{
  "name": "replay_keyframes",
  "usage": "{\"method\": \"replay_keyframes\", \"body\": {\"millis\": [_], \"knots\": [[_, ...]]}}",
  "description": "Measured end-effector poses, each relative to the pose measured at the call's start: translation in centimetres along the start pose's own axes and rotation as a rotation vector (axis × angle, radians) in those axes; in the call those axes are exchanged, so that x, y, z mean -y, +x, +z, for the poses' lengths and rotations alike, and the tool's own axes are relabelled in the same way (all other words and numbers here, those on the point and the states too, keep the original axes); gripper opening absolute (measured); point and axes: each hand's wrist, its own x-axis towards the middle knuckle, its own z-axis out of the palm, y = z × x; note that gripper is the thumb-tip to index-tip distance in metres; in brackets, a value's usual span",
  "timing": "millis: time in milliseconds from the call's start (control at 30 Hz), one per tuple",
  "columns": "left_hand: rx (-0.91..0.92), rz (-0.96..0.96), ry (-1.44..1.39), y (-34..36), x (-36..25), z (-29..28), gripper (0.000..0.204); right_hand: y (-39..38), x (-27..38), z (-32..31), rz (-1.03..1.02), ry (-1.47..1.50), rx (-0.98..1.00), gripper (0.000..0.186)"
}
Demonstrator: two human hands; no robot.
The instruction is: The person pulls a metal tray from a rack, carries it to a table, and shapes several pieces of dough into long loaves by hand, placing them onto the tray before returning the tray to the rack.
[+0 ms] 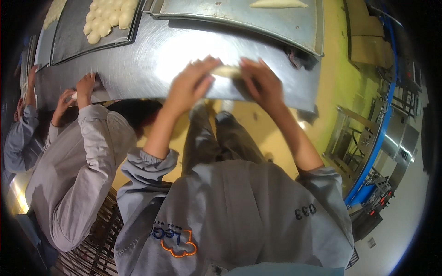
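A pale, elongated piece of dough lies between my two hands near the front edge of the steel table. Curled over its left end is my left hand, its fingertips smeared by motion. My right hand closes over the other end, thumb toward me. Only the middle of the dough shows; its ends are hidden beneath my fingers. Beyond, a metal tray holds one shaped dough stick with tapered ends.
To my left a co-worker's hands handle a small light piece at the table edge; another person stands farther left. A dark tray bears several dough balls. Cardboard boxes and a blue-framed rack stand at right.
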Motion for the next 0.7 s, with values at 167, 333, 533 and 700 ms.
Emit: {"method": "replay_keyframes", "body": {"millis": [167,333,533,700], "knots": [[0.136,0.032,0.327,0.4,-0.4,0.9,0.051,0.1,0.2,-0.1,0.008,-0.287,0.18,0.042],[0.017,-0.232,-0.339,4.0,0.3,1.2,0.054,3.5,-1.1,0.3,0.319,0.627,0.067,0.054],[0.092,-0.354,-0.466,4.3,0.5,0.9,0.061,3.9,-0.6,0.6,0.388,0.596,0.086,0.071],[0.204,-0.344,-0.314,1.7,-0.7,0.8,0.069,1.3,-0.7,0.4,0.214,0.367,0.265,0.071]]}}
